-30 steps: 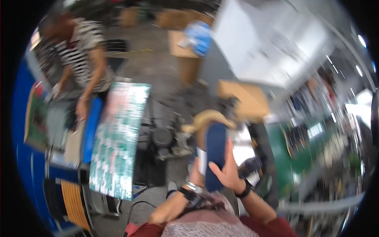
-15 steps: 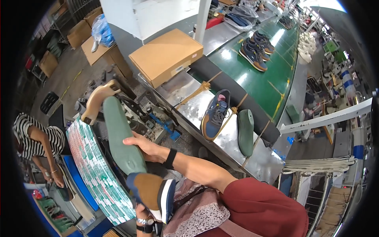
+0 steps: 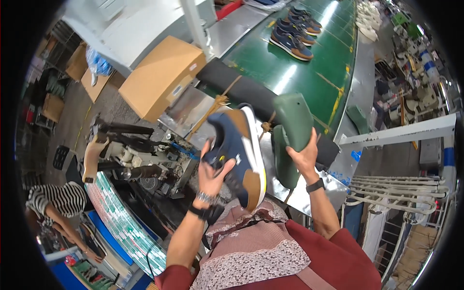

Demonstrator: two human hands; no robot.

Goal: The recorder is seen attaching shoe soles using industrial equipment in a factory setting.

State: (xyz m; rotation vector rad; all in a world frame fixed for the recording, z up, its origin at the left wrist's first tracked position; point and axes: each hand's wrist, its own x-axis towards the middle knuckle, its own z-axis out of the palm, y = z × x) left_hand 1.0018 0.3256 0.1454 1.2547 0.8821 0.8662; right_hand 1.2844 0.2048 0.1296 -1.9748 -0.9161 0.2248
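A crowded workshop surrounds the bench, with a green conveyor belt (image 3: 321, 67) running away to the far side.

The left hand (image 3: 211, 175) grips a navy-and-brown shoe (image 3: 238, 150) by its upper, around the lacing, so that its white sole turns right. The right hand (image 3: 305, 157) is closed around a green shoe last (image 3: 294, 121), held raised just right of the shoe. Shoe and last are apart; the step in hand looks like handling them as two separate pieces. From here, putting the last down would call for a bare spot and a controlled release, while the left grip keeps the shoe off the nearby bench. A second green last (image 3: 285, 164) lies behind the right hand; whether the raised one touches it, I cannot tell.

Beneath and beyond is a shiny metal ledge (image 3: 187, 110), then a black roller (image 3: 224, 79) tied with rope (image 3: 220, 101). A cardboard box (image 3: 159, 77) sits on the ledge's far left. Finished-looking shoes (image 3: 292, 41) stand in a row on the far belt. To the left are a dark machine (image 3: 145, 169), a patterned green-and-white panel (image 3: 121, 222) and a co-worker in a striped shirt (image 3: 60, 200); to the near right, a white rack (image 3: 396, 193).
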